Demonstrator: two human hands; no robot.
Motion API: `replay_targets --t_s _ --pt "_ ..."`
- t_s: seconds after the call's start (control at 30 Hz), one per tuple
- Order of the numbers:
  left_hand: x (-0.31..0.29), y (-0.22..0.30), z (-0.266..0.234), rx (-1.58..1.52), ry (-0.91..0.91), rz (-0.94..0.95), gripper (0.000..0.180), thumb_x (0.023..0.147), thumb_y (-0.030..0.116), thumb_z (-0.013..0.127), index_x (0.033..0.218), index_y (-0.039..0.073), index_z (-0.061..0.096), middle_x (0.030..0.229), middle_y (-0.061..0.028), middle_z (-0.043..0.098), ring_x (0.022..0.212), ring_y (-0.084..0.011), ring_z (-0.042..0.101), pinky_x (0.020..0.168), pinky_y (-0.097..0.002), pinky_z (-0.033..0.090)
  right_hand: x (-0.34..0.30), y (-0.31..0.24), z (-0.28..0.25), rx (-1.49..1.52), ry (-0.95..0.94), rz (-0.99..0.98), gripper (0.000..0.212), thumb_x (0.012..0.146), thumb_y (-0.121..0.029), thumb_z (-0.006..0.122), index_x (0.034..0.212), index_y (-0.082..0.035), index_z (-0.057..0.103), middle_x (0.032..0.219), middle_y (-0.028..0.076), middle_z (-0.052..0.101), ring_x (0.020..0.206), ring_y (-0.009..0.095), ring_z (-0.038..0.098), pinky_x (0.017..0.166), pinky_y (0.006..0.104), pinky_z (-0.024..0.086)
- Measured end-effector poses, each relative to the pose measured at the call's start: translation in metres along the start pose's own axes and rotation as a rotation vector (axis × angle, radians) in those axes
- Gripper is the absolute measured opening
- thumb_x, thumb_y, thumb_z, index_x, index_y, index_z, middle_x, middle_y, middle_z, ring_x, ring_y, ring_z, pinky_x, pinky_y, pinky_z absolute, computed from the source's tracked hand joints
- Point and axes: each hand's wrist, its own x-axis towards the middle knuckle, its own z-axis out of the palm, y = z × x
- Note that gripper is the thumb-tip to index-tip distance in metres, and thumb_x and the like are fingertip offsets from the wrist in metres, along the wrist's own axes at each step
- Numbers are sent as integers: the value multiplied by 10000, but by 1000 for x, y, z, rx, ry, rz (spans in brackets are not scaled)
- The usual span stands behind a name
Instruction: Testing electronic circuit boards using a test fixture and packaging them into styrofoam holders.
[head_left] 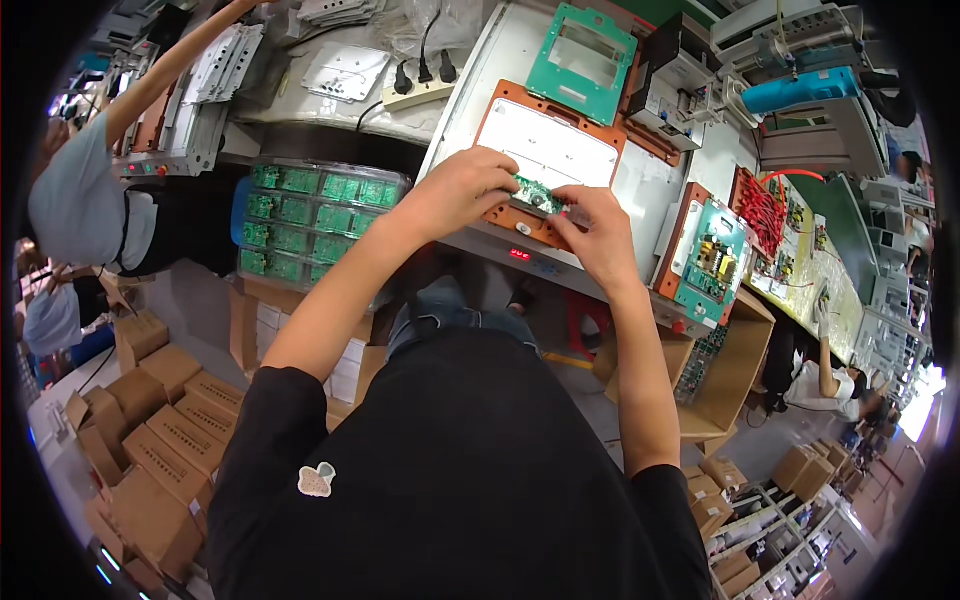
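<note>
A small green circuit board (537, 196) is held between my two hands, over the front edge of an orange-brown fixture (607, 150) with a white plate (550, 132) in it. The fingertips of my left hand (465, 190) are closed on the board's left end. Pinched at its right end are the thumb and fingers of my right hand (603, 235). My fingers hide both ends of the board. Just behind the fixture lies a green frame (548, 72) with a rectangular window.
Clear trays of green boards (325, 215) stand at left, near a power strip (420, 95). To the right sits another fixture with a populated board (715, 258), near red wires (760, 215). Cardboard boxes (170, 450) are stacked lower left. Other people work at both sides.
</note>
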Motion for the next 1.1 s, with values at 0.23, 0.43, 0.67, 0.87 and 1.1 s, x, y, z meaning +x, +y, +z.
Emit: replay_targets --t_s 0.23,0.43,0.67,0.87,1.1 --pt "6 2 38 99 144 87 177 795 57 725 965 47 679 1121 -98 653 1068 -308 618 914 -422 479 -1 18 -9 -151 41 -167 294 757 -53 777 1031 -48 670 975 97 673 920 296 613 818 381 504" --pt "-1 11 40 137 166 23 239 834 56 699 1070 40 668 1203 -103 638 1160 -301 582 978 -416 444 -5 22 -3 -155 39 -198 281 760 -78 771 1023 -66 673 960 89 669 916 298 609 817 397 478" --pt "-7 9 48 206 229 -20 264 827 48 706 1089 48 673 1263 -122 594 1179 -320 563 1014 -427 438 -3 27 8 -249 54 -269 284 777 -87 754 1046 -75 664 1000 74 669 955 299 600 818 399 456" --pt "-11 6 53 177 254 10 264 818 32 712 1078 42 673 1224 -121 610 1170 -326 564 1004 -428 449 -3 29 11 -222 31 -282 281 781 -85 749 1048 -68 662 1012 73 667 952 288 599 831 399 457" --pt "-10 2 52 170 273 -11 265 816 30 714 1078 42 672 1219 -122 620 1150 -320 578 997 -423 452 3 31 9 -212 24 -304 279 787 -76 749 1055 -47 675 987 90 679 939 298 614 830 395 476"
